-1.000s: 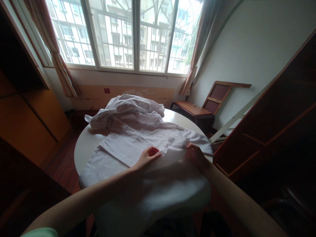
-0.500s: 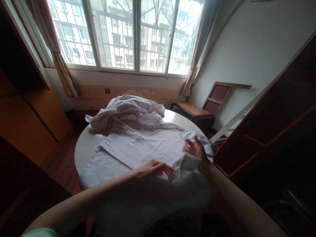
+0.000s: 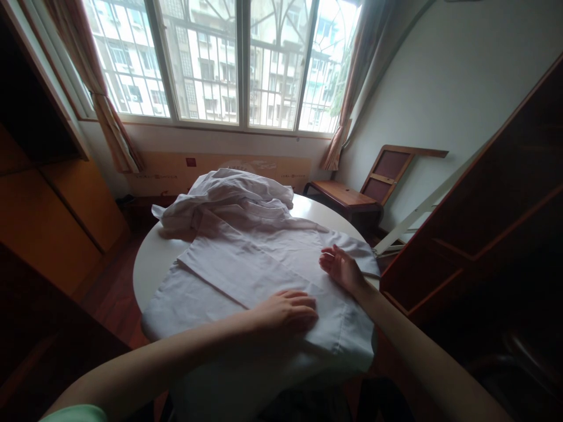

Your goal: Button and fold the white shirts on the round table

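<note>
A white coat-like garment lies spread over a round white table, its near part hanging over the front edge. My left hand rests palm down on the cloth, fingers stretched out and empty. To its right and a little farther off, my right hand is over the garment's right side, fingers loosely curved and apart with nothing in them. Whether the right hand touches the cloth I cannot tell. The far end of the garment is bunched in a crumpled heap.
A wooden chair stands behind the table at the right, below the barred window. Dark wooden furniture leans into view on the right. An orange-brown cabinet is on the left.
The raised fold of cloth near my hands now lies down flatter. My left hand has let go of it and lies flat; my right hand has lowered slightly toward the garment.
</note>
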`<state>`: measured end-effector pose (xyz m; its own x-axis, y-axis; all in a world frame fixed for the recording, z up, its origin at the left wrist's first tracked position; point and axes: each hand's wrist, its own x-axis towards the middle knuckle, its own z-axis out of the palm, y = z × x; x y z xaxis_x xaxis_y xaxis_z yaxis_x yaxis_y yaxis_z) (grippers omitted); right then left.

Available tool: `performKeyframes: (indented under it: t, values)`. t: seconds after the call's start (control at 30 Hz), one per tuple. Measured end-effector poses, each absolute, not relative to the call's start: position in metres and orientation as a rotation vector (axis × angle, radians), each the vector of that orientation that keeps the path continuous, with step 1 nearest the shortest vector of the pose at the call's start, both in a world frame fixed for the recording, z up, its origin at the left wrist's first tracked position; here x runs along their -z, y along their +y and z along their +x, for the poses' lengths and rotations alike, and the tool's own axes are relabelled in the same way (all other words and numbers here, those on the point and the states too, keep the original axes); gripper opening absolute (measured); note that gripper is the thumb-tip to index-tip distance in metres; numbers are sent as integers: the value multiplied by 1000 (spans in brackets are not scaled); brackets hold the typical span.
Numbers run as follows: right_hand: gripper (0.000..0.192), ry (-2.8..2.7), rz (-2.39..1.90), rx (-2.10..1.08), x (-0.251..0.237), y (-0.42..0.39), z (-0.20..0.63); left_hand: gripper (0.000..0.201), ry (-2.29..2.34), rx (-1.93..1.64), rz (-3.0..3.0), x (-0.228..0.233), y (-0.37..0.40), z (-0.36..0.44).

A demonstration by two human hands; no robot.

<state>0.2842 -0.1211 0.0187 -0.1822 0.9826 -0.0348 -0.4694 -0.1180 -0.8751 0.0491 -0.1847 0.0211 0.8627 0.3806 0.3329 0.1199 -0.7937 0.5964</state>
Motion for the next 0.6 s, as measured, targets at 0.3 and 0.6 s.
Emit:
performKeyframes:
  t: [0.3,0.6]
  values:
    - [27,-1910,-1183,-694,-5,-134,260,42,588,-472,2632,-14,-160,47]
    - [50,-2181,-1598,-173,10,-118,310,57,1320,-315,2666,-8,-84,-32]
